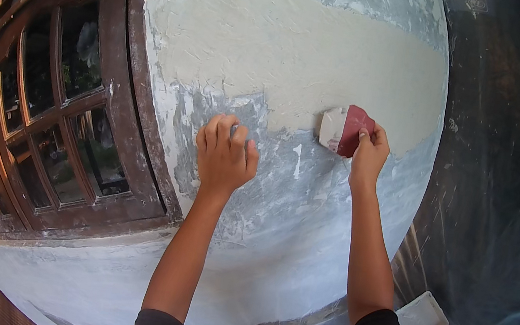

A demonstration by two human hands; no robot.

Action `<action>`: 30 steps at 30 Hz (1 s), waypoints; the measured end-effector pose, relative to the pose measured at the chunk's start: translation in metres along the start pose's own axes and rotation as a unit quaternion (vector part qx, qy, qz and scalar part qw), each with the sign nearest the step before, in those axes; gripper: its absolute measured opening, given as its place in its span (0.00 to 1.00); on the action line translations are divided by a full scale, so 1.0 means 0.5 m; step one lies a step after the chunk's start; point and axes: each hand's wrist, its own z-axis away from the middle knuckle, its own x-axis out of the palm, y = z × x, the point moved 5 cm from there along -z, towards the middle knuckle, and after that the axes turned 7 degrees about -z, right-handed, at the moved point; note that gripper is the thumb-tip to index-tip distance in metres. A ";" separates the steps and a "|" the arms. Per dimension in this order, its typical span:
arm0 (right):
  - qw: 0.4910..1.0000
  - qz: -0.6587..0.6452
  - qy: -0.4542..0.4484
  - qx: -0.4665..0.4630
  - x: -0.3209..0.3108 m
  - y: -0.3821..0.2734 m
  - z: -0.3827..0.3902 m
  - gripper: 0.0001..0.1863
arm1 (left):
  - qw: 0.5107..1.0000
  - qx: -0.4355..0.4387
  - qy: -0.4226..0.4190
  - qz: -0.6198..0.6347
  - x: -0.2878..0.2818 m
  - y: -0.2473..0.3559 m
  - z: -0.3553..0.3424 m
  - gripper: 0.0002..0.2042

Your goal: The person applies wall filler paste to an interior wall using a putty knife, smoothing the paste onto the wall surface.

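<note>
My right hand [369,158] pinches a red putty spreader [357,131] between thumb and fingers. Pale putty coats the left part of its blade, which is at the lower border of the putty layer [291,46] on the wall. To the left, my left hand [226,154] is raised before a bare grey patch of the wall [270,184]. Its fingers are bent and apart, with nothing visible in them; whether the fingertips touch the wall I cannot tell.
A brown wooden window [73,108] with glass panes borders the wall on the left. Dark plastic sheeting [490,197] hangs on the right. Low on the right, a white tray [422,321] stands beyond my right forearm, near the foot of the wall.
</note>
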 end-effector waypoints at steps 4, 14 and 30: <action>0.997 0.012 -0.055 0.047 -0.035 -0.014 0.043 0.12 | 1.000 0.001 -0.003 0.009 -0.001 -0.002 0.001 0.19; 0.977 -0.026 -0.101 0.185 -0.182 -0.014 0.066 0.09 | 0.986 0.042 -0.054 0.149 0.001 0.189 0.090 0.17; 0.954 0.073 -0.001 0.292 -0.711 0.087 0.044 0.10 | 0.888 -0.039 -0.246 0.387 0.058 0.753 0.320 0.16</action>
